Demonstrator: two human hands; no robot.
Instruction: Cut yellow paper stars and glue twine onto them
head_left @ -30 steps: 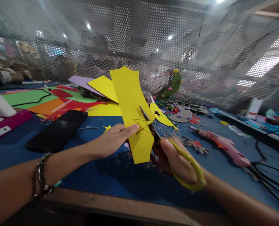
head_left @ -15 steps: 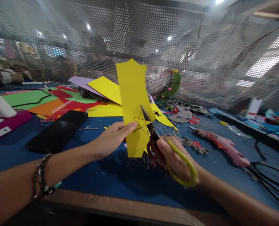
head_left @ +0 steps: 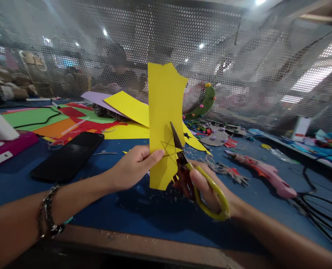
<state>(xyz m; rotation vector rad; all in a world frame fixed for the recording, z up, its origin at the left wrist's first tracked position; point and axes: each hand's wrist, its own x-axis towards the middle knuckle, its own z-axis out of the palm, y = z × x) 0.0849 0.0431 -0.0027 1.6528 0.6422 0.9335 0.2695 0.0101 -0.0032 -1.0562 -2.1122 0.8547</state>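
Note:
My left hand (head_left: pixel 135 164) pinches the left edge of a yellow paper sheet (head_left: pixel 166 101), thumb on its near face. A five-pointed star is drawn in dark line low on the sheet, and the sheet's outline is notched at top and lower right. In my right hand (head_left: pixel 206 186) is a pair of scissors (head_left: pixel 213 200) with yellow and red handles, my thumb through the yellow loop. One blade lies across the near face beside the star's right side; the other blade is hidden behind the paper.
To the left lie a black phone (head_left: pixel 67 157), a magenta power strip (head_left: pixel 11 149) and coloured paper sheets (head_left: pixel 54 125). On the right are a pink glue gun (head_left: pixel 267 175), black cables (head_left: pixel 323 213) and grey yarn scraps (head_left: pixel 227 170). A perforated metal screen (head_left: pixel 160 33) stands behind the blue table.
The yellow paper has turned in my left hand, its top swinging to the right. My right hand and the scissors have shifted slightly left, the blade now pointing more steeply upward.

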